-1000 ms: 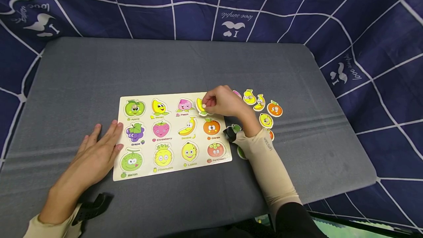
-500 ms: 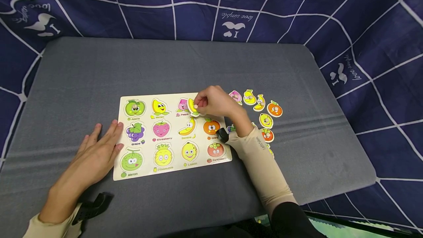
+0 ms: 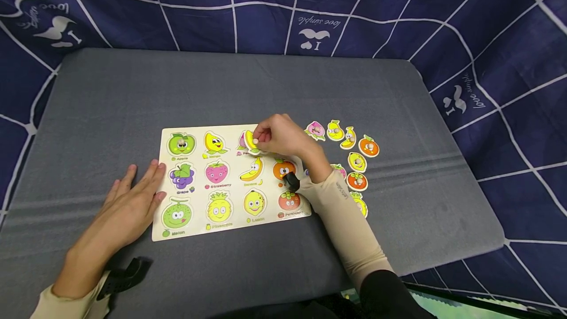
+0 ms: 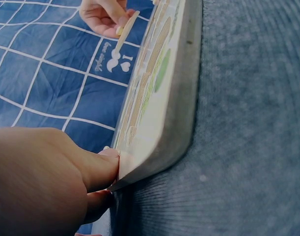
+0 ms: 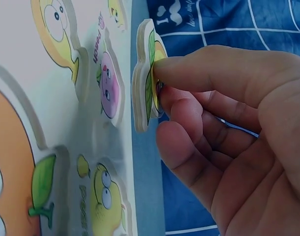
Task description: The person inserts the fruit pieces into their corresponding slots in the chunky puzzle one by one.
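My right hand pinches a yellow mango puzzle piece with green leaves by its small knob. The piece hovers over the top row of the fruit puzzle board, partly covering the printed peach. In the right wrist view, the mango piece stands off the board surface, held between thumb and fingers. My left hand lies with fingers extended at the board's left side, fingertips right at its edge. The left wrist view shows the thumb against the board's corner. An apple piece with a knob sits in its top-left recess.
Right of the board lie several loose knobbed pieces, among them a peach, a pear, a banana, an orange, a lemon and a persimmon. A blue checked cloth hangs behind the grey table.
My right hand has moved left across the board's top row with the mango piece, from the right end to over the peach. The loose peach piece has come into full view. My left hand stays put.
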Motion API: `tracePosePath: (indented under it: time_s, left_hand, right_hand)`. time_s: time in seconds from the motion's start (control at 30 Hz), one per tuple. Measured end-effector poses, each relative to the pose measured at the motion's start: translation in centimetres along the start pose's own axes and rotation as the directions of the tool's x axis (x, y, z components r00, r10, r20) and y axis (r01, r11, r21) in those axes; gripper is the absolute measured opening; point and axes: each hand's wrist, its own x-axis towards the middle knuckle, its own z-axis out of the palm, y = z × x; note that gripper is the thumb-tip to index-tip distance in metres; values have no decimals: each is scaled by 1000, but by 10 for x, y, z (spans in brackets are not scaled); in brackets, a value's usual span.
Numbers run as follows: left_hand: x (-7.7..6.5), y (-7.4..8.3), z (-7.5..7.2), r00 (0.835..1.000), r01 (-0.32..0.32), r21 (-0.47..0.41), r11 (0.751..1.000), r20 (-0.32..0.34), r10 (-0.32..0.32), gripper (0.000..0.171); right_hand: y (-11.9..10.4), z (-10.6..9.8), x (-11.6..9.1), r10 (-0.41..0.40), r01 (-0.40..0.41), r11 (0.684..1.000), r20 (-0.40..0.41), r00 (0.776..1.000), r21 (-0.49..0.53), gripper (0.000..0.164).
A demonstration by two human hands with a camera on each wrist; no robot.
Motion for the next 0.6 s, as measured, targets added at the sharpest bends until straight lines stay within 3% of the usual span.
tracePosePath:
  time_s: [0.6]
  left_hand:
    - [0, 0, 1, 1000, 1, -3, 1000, -17, -1, 59]
  right_hand:
    - [-6, 14, 16, -14, 14, 1000, 10, 1000, 23, 4]
